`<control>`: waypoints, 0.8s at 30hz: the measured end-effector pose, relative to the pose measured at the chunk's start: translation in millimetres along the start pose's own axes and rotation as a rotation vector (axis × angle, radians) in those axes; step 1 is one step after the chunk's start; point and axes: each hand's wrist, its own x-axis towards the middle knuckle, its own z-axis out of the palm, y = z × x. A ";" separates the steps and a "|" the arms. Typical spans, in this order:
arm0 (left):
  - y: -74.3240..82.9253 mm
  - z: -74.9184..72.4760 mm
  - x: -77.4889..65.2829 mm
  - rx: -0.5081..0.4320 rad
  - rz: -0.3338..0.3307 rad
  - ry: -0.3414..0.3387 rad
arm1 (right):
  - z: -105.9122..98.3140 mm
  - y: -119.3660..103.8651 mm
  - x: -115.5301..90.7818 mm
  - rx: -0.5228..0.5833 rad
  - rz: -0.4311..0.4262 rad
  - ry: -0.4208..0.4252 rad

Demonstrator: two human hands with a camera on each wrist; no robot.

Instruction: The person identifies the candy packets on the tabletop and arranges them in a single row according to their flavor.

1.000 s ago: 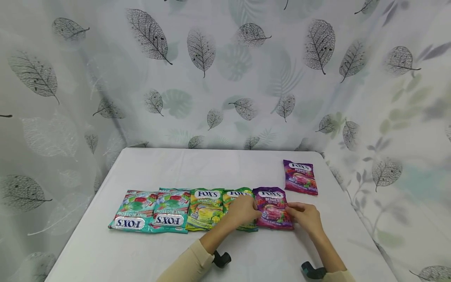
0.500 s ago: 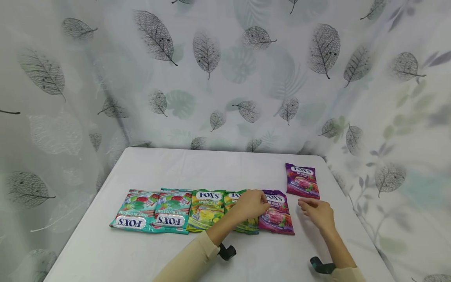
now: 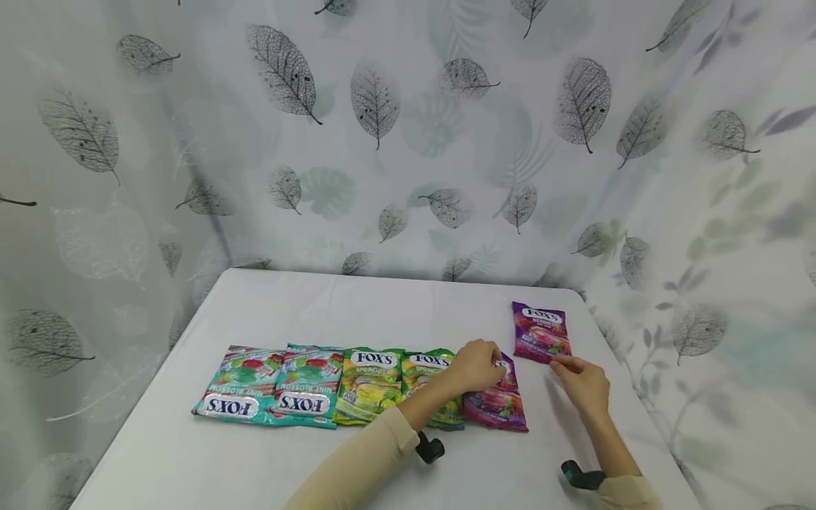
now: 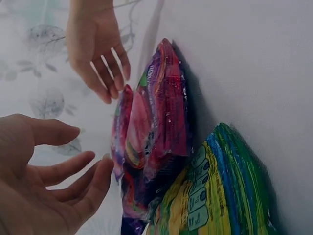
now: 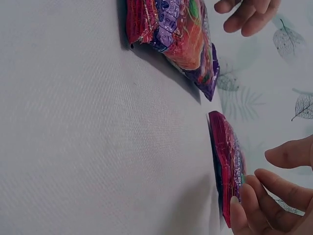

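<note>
Two purple Fox's Berries candy bags are in the head view. One (image 3: 496, 407) ends the row on the right; the other (image 3: 542, 333) lies apart, farther back. My left hand (image 3: 474, 365) is above the top of the row's purple bag, covering part of its label. In the left wrist view its thumb and fingers are spread, with nothing between them. My right hand (image 3: 586, 386) is at the near right corner of the far purple bag. The right wrist view shows its fingers (image 5: 249, 205) beside that bag, thumb apart; whether they touch it I cannot tell.
Left of the purple bag, two yellow-green Spring Tea bags (image 3: 370, 382) and two teal Mint Blossom bags (image 3: 310, 375) continue the row. The teal bags' lettering is upside down. All lie on a white table (image 3: 357, 460) before a leaf-patterned curtain (image 3: 395, 163).
My right hand has left the row's purple bag and moved back to the far purple bag. My left hand has shifted right, from the yellow-green bag to over the row's purple bag.
</note>
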 end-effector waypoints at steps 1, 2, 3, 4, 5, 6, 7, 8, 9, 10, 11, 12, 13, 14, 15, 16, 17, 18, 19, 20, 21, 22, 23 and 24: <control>0.3 2.0 1.2 0.008 -0.010 0.001 | 1.2 0.4 1.2 -0.002 0.002 0.010; 1.0 3.3 1.9 0.012 -0.018 0.001 | 2.2 0.9 2.5 0.005 0.008 0.019; 1.8 4.6 2.5 0.014 -0.020 0.001 | 3.0 1.5 4.1 0.006 0.010 0.030; 2.1 6.3 3.7 0.014 -0.018 0.002 | 3.6 2.1 5.7 0.009 0.016 0.041; 2.8 7.8 5.3 0.009 -0.015 0.002 | 3.7 2.5 7.5 0.012 0.024 0.050; 3.6 9.2 7.1 0.007 -0.012 0.001 | 3.7 2.9 9.7 0.017 0.029 0.064; 4.5 10.7 9.2 0.005 -0.004 0.000 | 3.7 3.2 11.6 0.020 0.033 0.077; 5.5 12.2 11.4 0.001 0.006 -0.002 | 3.6 3.7 13.5 0.026 0.039 0.089; 6.5 13.7 13.8 -0.004 0.013 -0.002 | 3.5 3.9 15.4 0.026 0.043 0.103; 7.2 15.5 15.8 -0.010 0.012 0.002 | 3.8 4.4 17.8 0.028 0.046 0.118; 8.0 17.5 18.0 -0.017 0.009 0.008 | 4.1 4.6 20.2 0.036 0.050 0.132; 8.9 19.7 20.1 -0.024 0.000 0.017 | 4.5 4.8 22.6 0.041 0.056 0.147; 9.6 22.1 22.3 -0.037 -0.007 0.028 | 4.8 4.9 24.9 0.046 0.063 0.160; 10.2 24.6 24.5 -0.050 -0.018 0.040 | 5.2 5.1 27.6 0.052 0.070 0.171; 10.9 27.0 26.6 -0.065 -0.032 0.052 | 5.7 5.1 30.2 0.058 0.077 0.179; 11.3 29.6 28.7 -0.084 -0.043 0.066 | 6.0 5.3 32.8 0.063 0.083 0.184; 11.4 32.0 31.2 -0.103 -0.052 0.081 | 6.4 5.3 35.1 0.067 0.091 0.182; 11.6 34.0 33.4 -0.117 -0.060 0.093 | 6.9 5.6 37.6 0.067 0.097 0.176; 11.6 36.0 36.3 -0.122 -0.065 0.100 | 7.0 6.1 39.6 0.067 0.099 0.172; 12.0 37.6 38.8 -0.121 -0.071 0.106 | 7.3 6.9 41.5 0.067 0.103 0.167; 12.3 39.2 41.2 -0.118 -0.074 0.108 | 7.5 7.5 42.8 0.065 0.110 0.164; 12.2 41.0 43.9 -0.108 -0.074 0.109 | 7.9 8.5 44.4 0.062 0.116 0.165; 12.0 42.8 46.4 -0.092 -0.075 0.106 | 8.5 9.7 45.8 0.062 0.124 0.167; 11.9 44.7 48.8 -0.074 -0.074 0.100 | 9.0 10.9 47.1 0.060 0.137 0.167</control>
